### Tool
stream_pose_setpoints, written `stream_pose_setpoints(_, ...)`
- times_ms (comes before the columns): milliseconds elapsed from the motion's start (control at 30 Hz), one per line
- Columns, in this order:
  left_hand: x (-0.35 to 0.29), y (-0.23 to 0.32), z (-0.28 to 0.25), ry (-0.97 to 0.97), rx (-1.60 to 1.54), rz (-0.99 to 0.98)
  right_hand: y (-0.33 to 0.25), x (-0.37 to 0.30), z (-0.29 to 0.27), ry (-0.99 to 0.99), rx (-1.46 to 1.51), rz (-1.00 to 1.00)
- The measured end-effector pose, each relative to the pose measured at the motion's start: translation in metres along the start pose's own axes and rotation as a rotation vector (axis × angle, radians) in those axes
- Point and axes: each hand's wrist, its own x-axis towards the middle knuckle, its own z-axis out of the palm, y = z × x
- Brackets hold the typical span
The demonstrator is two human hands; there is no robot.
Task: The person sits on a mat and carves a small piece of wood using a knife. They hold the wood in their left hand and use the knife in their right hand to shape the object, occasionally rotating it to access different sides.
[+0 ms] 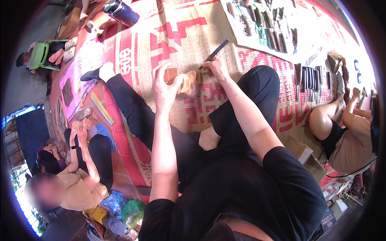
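My left hand [164,89] is curled round a small brown block with a square, flat face [170,75]. Against its thumb sits a yellowish, rounded part with an uneven surface [188,82], blurred; whether the two are one piece I cannot tell. In my right hand [217,69] is a slim dark stick-like tool [220,47], pinched near its lower end. Its long end slants up and away to the right, while the lower tip comes close to the yellowish part. Contact between them is too blurred to make out.
A red and beige woven mat [181,36] lies under me. Wooden-handled tools [271,28] cover a white sheet at far right; dark-handled tools [309,78] lie nearer. A dark blue flask [122,13] stands far left. One person [82,176] sits left, another [352,136] right.
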Motion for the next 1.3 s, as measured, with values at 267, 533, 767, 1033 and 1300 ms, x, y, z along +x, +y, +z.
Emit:
stream_pose_setpoints(267,0.002,0.002,0.001,-0.01,0.009,-0.033,0.007,-0.009,0.009,-0.193,-0.014,-0.132)
stream_pose_setpoints(533,0.001,-0.003,0.001,0.006,0.008,-0.041,0.001,-0.016,0.009,-0.235,-0.023,-0.148)
stream_pose_setpoints(767,0.0,0.0,0.002,0.031,0.02,-0.044,0.004,-0.004,0.001,-0.066,0.052,-0.081)
stream_pose_setpoints(1033,0.001,-0.01,0.003,0.07,0.01,-0.044,0.007,-0.004,0.007,-0.29,-0.071,-0.126)
stream_pose_setpoints(1300,0.001,-0.017,0.006,0.096,-0.023,-0.081,0.004,-0.013,0.009,-0.309,-0.069,-0.153)
